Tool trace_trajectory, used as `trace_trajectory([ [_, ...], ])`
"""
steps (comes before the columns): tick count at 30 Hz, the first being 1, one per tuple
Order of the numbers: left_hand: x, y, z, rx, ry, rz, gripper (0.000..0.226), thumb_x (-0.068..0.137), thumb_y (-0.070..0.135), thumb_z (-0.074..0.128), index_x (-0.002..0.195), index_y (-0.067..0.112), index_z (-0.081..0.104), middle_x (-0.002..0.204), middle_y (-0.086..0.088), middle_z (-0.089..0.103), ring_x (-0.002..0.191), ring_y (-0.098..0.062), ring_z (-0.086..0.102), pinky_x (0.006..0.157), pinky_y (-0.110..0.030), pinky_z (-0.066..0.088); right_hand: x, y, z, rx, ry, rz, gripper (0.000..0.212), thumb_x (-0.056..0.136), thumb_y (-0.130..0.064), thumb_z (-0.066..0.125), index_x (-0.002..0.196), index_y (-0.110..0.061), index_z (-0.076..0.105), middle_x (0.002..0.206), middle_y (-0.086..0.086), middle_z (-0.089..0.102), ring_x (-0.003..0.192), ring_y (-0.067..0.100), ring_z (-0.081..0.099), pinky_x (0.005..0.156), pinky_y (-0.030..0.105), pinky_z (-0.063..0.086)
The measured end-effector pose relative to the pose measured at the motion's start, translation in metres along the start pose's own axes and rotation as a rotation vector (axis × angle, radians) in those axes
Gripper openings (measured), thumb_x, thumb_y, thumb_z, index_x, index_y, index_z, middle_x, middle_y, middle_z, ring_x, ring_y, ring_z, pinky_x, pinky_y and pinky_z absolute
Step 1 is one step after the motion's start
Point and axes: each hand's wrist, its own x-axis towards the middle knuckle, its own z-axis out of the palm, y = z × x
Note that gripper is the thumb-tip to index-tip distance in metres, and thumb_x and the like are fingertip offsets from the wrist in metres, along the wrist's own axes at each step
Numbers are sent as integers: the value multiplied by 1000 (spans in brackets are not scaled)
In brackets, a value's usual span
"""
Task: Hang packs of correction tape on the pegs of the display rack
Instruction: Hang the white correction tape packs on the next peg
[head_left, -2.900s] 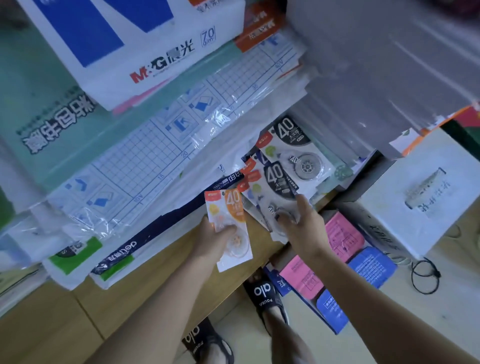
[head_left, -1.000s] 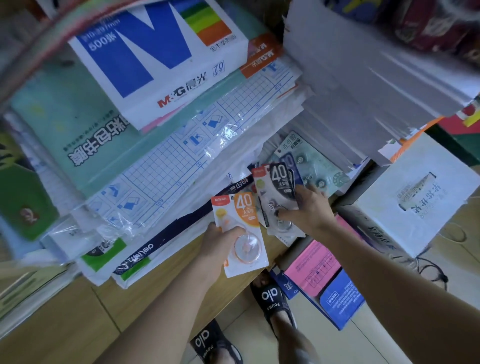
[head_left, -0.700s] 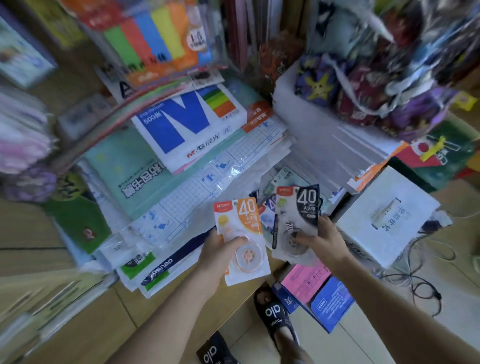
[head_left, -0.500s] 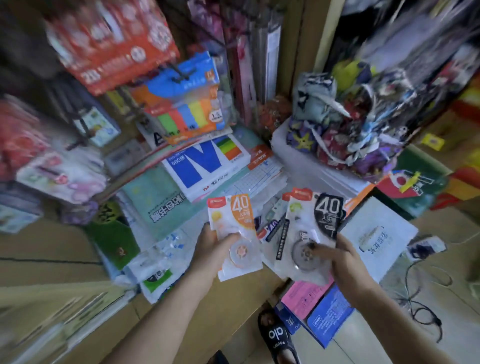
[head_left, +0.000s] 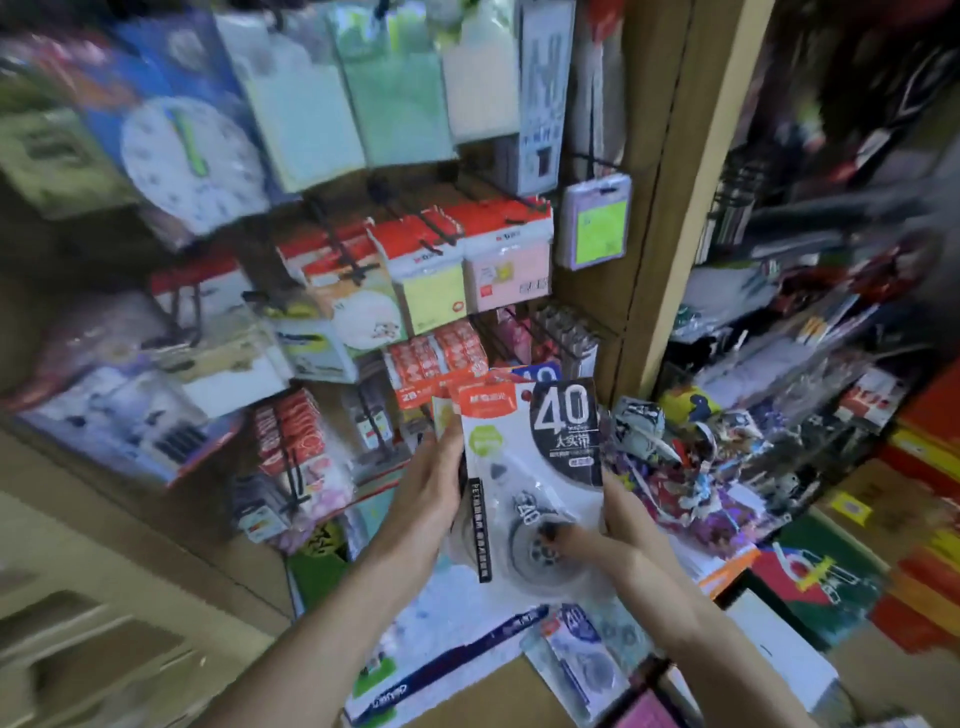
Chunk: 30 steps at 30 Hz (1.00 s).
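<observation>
Packs: correction tape packs (head_left: 540, 467) held as a small stack, upright, in the middle of the view, in front of the display rack (head_left: 363, 291); front card is white with a red top strip, a black panel marked "40" and a grey round tape wheel under clear plastic; edges of more cards, one blue, peek out behind.
Left hand (head_left: 431, 499): raised, palm against the stack's left edge, fingers curled behind it, closed on the stack.
Right hand (head_left: 618, 530): grips the lower right corner, thumb across the wheel.
Rack: black pegs (head_left: 343, 249) carry red-topped note pads, far and left of the stack.
Blur: heavy; small print unreadable.
</observation>
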Motion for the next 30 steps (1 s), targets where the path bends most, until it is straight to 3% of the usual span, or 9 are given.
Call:
trace_trajectory([
  [3,-16,35,-27,4,-10,139,105,62,109,32,150,54,44,165,18,39,155,-13,33,128,-53,23,12,10,17,-169,-151,4,100,64,-60,90,147,-16,56,149,3,61,140,20,56,109,27,46],
  [6,-37,73,-54,22,-34,232,92,75,95,27,157,54,29,160,33,20,152,3,13,132,-45,10,22,2,34,-117,-77,-102,49,83,-57,81,130,-49,69,132,-7,69,140,25,57,96,4,40],
  [9,-45,101,-84,-41,-32,281,92,74,100,33,153,53,40,159,33,28,150,6,22,131,-40,13,3,-79,82,-107,30,-300,63,88,-28,76,146,-39,56,145,-19,64,139,6,55,114,30,46],
  [12,-50,133,-104,-55,-55,417,100,69,102,37,154,50,42,158,34,32,148,8,29,130,-34,16,0,-114,100,-37,23,-394,59,83,-28,75,141,-35,61,138,-13,70,134,13,61,106,36,52],
  [15,-66,168,-119,-9,-149,520,59,83,76,39,133,46,48,107,54,54,101,31,49,94,4,31,4,-140,107,3,20,-428,48,86,-22,75,132,-36,68,132,-8,74,125,16,69,95,33,57],
  [16,-75,184,-121,22,-166,561,51,84,78,44,118,41,50,90,43,59,84,21,55,83,2,37,5,-152,108,8,20,-446,46,92,-17,73,133,-38,67,135,-8,73,127,16,68,98,37,54],
  [18,-77,209,-127,68,-178,686,76,70,87,56,116,26,50,93,14,63,84,2,59,83,-16,44,4,-176,108,-5,15,-491,50,98,-8,66,141,-33,61,139,-7,70,132,19,65,103,43,50],
  [25,-73,278,-128,57,-166,863,46,88,13,79,117,30,48,106,19,68,87,19,67,74,-7,52,7,-254,96,-72,-73,-614,49,97,-14,60,137,-42,64,141,-10,69,132,16,65,109,50,47],
  [30,-61,320,-117,48,-115,903,59,82,9,84,128,23,48,103,16,72,91,8,71,82,-16,58,20,-288,77,-112,-164,-652,55,105,-1,48,147,-35,56,144,-8,67,134,16,62,109,45,48],
])
